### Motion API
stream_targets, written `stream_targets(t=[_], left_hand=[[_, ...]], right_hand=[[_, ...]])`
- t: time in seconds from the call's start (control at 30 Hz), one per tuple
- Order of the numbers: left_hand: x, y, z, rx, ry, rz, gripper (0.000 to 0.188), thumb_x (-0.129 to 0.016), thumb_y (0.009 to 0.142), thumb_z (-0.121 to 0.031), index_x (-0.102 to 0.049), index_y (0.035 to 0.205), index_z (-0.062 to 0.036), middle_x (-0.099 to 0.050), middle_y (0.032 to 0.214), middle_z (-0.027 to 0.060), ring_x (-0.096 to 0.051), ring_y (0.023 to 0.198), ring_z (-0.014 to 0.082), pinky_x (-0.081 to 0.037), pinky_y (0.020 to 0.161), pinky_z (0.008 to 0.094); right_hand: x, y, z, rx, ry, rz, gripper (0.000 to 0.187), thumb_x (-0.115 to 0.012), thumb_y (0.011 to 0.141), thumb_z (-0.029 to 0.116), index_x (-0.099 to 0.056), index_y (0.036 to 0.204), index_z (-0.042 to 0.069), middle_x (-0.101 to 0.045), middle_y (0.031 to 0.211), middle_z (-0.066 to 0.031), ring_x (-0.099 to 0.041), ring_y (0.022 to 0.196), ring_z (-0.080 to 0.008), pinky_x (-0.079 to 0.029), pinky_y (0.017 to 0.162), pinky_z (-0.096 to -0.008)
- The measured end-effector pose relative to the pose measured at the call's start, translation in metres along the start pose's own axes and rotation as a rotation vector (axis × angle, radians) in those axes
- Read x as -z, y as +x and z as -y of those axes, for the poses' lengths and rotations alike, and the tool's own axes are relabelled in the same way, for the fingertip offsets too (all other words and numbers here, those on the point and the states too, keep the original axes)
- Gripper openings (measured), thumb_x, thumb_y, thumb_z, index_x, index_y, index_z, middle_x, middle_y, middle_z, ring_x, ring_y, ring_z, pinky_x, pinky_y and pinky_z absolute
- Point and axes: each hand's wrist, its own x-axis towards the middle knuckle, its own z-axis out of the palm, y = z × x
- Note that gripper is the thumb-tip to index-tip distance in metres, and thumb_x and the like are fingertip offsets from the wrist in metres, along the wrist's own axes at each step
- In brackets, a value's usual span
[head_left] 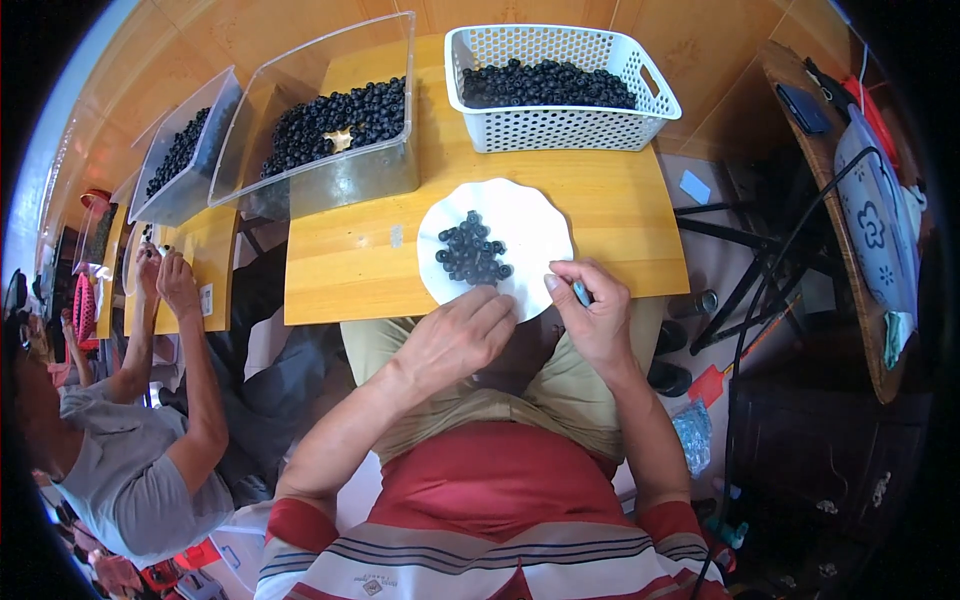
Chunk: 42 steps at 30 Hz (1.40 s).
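A white plate with a wavy rim (540,230) lies at the table's near edge, holding a loose heap of small round black pieces (470,247), some with a visible hole. My left hand (462,335) reaches over the plate's near rim, its fingers curled together beside the heap. Whatever those fingertips pinch, if anything, is hidden under the hand. At the plate's right rim, my right hand (597,312) is closed around a slim tool with a blue end (581,293); the rest of it is covered by the fingers.
On the wooden table (350,260) stand a white perforated basket (560,132) and a clear plastic bin (355,180), both with many black pieces. Another bin (185,165) stands further left. A seated co-worker (150,440) handles something there. A folding stand (750,250) is at right.
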Motion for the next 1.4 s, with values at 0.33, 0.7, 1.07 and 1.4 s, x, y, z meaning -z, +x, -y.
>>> stream_targets(t=[0.33,0.7,1.07,1.4], left_hand=[[-0.004,-0.011,0.003,0.037,-0.242,-0.033,0.03,-0.075,0.081,-0.008,-0.07,0.11,-0.0025,-0.067,0.114,0.0101,-0.066,0.107,0.0286,-0.058,0.087,0.0362],[0.001,-0.015,-0.012,0.495,-0.783,-0.391,0.014,-0.078,0.084,0.002,-0.074,0.098,-0.0005,-0.072,0.107,0.0111,-0.071,0.091,0.02,-0.059,0.079,0.0313],[0.0,-0.021,-0.02,0.923,-1.843,-0.584,0.018,-0.07,0.094,0.001,-0.07,0.112,0.0016,-0.071,0.112,0.0144,-0.071,0.104,0.0238,-0.06,0.097,0.0406],[-0.007,-0.024,-0.02,0.905,-2.241,-0.644,0.017,-0.067,0.098,-0.003,-0.07,0.115,-0.0016,-0.073,0.11,0.0123,-0.073,0.103,0.0221,-0.062,0.096,0.0371]], right_hand=[[0.001,-0.001,-0.001,-0.033,-0.037,0.034,0.015,-0.073,0.092,0.009,-0.072,0.104,-0.001,-0.073,0.094,-0.0142,-0.071,0.083,-0.0232,-0.054,0.074,-0.0328],[0.007,-0.001,0.017,-0.128,-0.09,0.074,0.023,-0.075,0.092,0.012,-0.07,0.109,-0.003,-0.072,0.092,-0.0145,-0.069,0.083,-0.0221,-0.054,0.076,-0.034],[0.011,-0.006,0.038,-0.131,-0.068,0.181,0.031,-0.065,0.099,0.02,-0.065,0.12,-0.004,-0.069,0.106,-0.0226,-0.069,0.096,-0.0369,-0.052,0.087,-0.0419],[-0.005,-0.019,0.048,0.013,0.049,0.267,0.029,-0.071,0.096,0.015,-0.066,0.119,-0.001,-0.072,0.104,-0.0195,-0.072,0.092,-0.034,-0.056,0.079,-0.039]])
